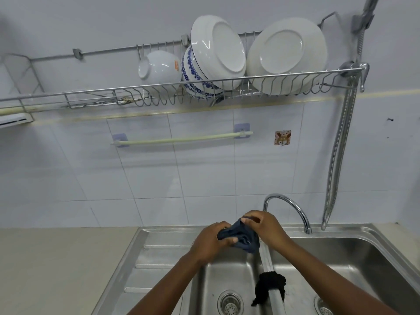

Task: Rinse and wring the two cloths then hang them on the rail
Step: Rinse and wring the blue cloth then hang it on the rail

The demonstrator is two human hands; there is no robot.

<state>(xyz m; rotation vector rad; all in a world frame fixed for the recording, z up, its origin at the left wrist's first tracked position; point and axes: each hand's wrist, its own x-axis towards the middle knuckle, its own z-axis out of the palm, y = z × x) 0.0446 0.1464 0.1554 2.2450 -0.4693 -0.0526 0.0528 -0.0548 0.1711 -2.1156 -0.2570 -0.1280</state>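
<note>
The blue cloth (240, 237) is bunched tight between both hands over the sink's left basin (227, 276), just in front of the curved tap (288, 206), and from the head camera, the only view, here's how it sits: the left hand (210, 241) is closed around the cloth's left end, the right hand (264, 226) is closed on its right end with fingertips pinching the top fold, and the twisted bundle runs roughly left to right between the two fists. It looks dark blue, creased and rope-like in the middle, with a loose corner hanging down below the right hand; I'd judge this a wringing grip, though no water is visibly dripping. Now the relation that matters: the pale rail (181, 139) is on the tiled wall well above and beyond both hands, running left to right, nearly parallel to the cloth's long axis, and slightly to the left, so the left hand is the nearer one. The black cloth (270, 286) lies draped over the divider (272, 292) between the basins, below and nearer the body than the hands, untouched, closest to the right forearm. The rail is bare, so neither cloth is hung yet.
</note>
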